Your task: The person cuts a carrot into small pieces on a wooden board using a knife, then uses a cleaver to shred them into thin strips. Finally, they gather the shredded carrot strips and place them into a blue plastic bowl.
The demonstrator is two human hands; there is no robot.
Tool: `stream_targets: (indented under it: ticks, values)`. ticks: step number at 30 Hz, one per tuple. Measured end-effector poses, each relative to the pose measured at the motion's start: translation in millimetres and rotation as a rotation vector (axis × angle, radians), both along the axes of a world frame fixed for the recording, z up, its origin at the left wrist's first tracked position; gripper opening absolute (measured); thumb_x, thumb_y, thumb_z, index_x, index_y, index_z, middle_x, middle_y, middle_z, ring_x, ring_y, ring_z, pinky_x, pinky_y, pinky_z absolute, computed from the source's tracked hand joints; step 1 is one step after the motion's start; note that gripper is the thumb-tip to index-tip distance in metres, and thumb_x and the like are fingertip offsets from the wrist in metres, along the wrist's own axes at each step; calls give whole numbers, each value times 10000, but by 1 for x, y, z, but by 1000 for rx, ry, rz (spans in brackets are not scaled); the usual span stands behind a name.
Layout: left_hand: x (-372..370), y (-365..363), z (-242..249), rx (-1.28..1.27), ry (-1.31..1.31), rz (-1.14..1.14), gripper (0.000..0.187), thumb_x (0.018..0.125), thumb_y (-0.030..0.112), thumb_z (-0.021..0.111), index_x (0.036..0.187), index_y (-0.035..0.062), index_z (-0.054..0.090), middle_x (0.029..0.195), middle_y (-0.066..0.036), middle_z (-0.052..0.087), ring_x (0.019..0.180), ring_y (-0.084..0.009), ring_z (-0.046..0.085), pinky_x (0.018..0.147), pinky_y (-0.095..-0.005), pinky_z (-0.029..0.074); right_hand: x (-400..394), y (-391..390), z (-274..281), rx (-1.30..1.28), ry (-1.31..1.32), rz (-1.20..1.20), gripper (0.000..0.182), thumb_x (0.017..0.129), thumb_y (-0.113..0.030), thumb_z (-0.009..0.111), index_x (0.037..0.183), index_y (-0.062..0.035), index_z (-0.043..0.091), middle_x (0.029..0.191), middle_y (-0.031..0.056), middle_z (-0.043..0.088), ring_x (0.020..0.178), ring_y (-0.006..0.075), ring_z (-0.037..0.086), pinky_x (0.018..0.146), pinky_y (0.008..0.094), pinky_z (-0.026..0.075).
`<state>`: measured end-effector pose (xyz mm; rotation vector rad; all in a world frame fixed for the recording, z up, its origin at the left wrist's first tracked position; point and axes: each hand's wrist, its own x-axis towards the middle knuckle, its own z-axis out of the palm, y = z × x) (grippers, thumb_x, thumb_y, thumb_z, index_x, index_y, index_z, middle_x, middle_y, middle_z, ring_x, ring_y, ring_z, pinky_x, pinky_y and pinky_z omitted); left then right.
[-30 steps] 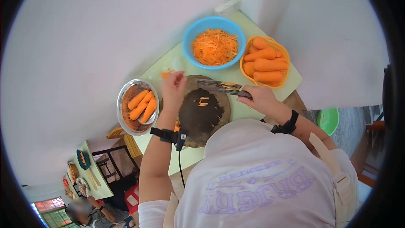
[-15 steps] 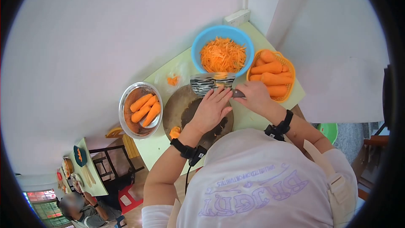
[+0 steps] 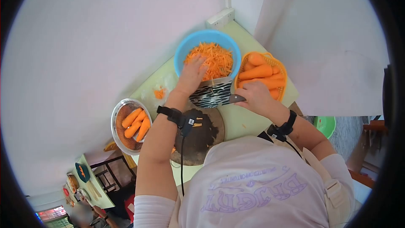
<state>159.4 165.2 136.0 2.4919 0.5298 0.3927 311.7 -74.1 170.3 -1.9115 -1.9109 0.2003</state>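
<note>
My right hand (image 3: 256, 96) grips the dark handle of a cleaver (image 3: 211, 95). Its broad blade, patterned in black and white, is tilted against the near rim of a blue bowl (image 3: 180, 50). Shredded carrot (image 3: 216, 59) lies heaped inside that bowl. Over the left side of the heap is my left hand (image 3: 192, 75), fingers outstretched and touching or just above the shreds. Below the blade sits a round chopping board (image 3: 213, 124), dark and wet in the middle, with a few carrot strips (image 3: 197, 124) on it. My left forearm covers part of the board.
Whole carrots fill a yellow basket (image 3: 283, 76) at right; several more lie in a metal colander (image 3: 114, 122) at left. Carrot scraps (image 3: 159, 93) rest on a clear plastic bag. A green basin (image 3: 325, 126) is on the floor. Another person (image 3: 82, 215) sits at a far table.
The cleaver has moved from above the board to the bowl's rim, its blade now tilted. My left hand has left the blade and reached into the bowl.
</note>
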Motion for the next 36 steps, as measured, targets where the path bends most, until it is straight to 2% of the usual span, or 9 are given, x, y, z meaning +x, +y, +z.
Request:
stream_targets:
  ticks: [5,7,12,17,19,28,33,35,36]
  values:
    - [-66,-4,-6,-168,-99,298,301,913,184,596,1172,34,629,1045,-193,647,1065,-351,594,898,-417,490,-3,-23,-23,-49,183,-140,324,705,-276,799,952,-98,687,796,107,647,792,306,635,685,419,492]
    - [-107,-24,-34,-147,123,386,311,843,121,656,1141,38,621,1016,-184,613,1027,-342,597,862,-430,500,-3,-31,-23,-103,360,-299,322,748,-260,786,978,-59,684,859,123,682,795,302,653,695,383,510]
    - [-146,-91,-67,-6,320,-2,386,739,70,705,1113,47,612,1107,-162,563,1023,-344,590,875,-417,502,-13,-38,-12,-175,582,-391,325,787,-262,773,996,-35,671,841,135,683,743,275,656,676,346,513]
    - [-143,-93,-86,46,391,-21,249,737,49,676,976,51,608,991,-146,565,972,-339,590,863,-414,501,-23,-39,-2,-164,614,-396,326,788,-255,778,997,-31,666,819,134,677,715,251,646,663,333,507]
    - [-146,-92,-96,74,418,-58,198,737,41,665,923,53,600,956,-138,567,951,-337,592,846,-416,504,-25,-40,1,-209,609,-390,302,805,-183,776,1023,-16,651,831,94,666,729,158,609,682,281,491]
    - [-148,-88,-108,21,357,-54,101,726,28,652,812,43,600,795,-140,616,775,-347,629,729,-425,529,-37,-59,-5,-168,644,-404,288,814,-175,773,1007,1,650,795,82,650,698,131,582,657,269,481]
    - [-146,-67,-88,-338,389,293,74,724,59,683,797,56,674,764,-135,688,745,-320,672,698,-397,541,-36,-74,0,-153,696,-438,290,820,-173,771,1018,1,653,792,66,648,702,120,575,655,266,479]
    - [-129,-50,-64,-204,243,294,101,785,99,681,869,46,694,747,-128,689,706,-261,679,677,-354,536,-35,-79,1,-163,688,-450,292,822,-175,771,1021,3,654,790,61,647,705,119,576,655,266,479]
    - [-112,-41,-49,-387,134,375,159,812,129,676,940,38,699,725,-112,682,698,-224,671,667,-336,530,-35,-83,-4,-174,685,-450,294,822,-178,771,1021,5,656,789,60,646,706,119,576,656,268,480]
